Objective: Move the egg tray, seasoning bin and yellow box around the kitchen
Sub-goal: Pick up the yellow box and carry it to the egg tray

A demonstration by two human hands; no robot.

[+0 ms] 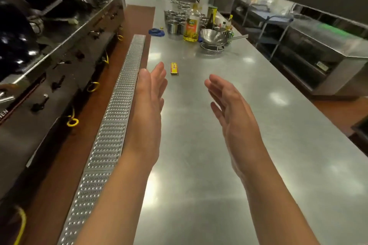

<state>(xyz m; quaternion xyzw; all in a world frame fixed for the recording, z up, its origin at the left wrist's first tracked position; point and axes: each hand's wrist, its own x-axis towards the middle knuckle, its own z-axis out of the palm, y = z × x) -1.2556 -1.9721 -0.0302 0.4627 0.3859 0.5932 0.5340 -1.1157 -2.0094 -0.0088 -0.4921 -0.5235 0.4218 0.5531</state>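
Observation:
A small yellow box (174, 68) with red print lies flat on the steel counter (199, 145), just beyond my hands. My left hand (150, 93) hovers above the counter's left part with straight fingers, palm facing right, its fingertips close to the box but apart from it. My right hand (227, 101) is held out to the right, fingers spread and relaxed, palm facing left, holding nothing. The seasoning bin, a cluster of round steel cups (175, 21), stands at the far end of the counter. No egg tray is in sight.
An oil bottle (192, 28), dark bottles, a steel colander (213, 39) and a blue cloth (156, 32) crowd the counter's far end. A wok range (49, 45) lines the left; a metal floor grate (117, 109) runs along the aisle. Steel shelving (310, 45) stands at the right.

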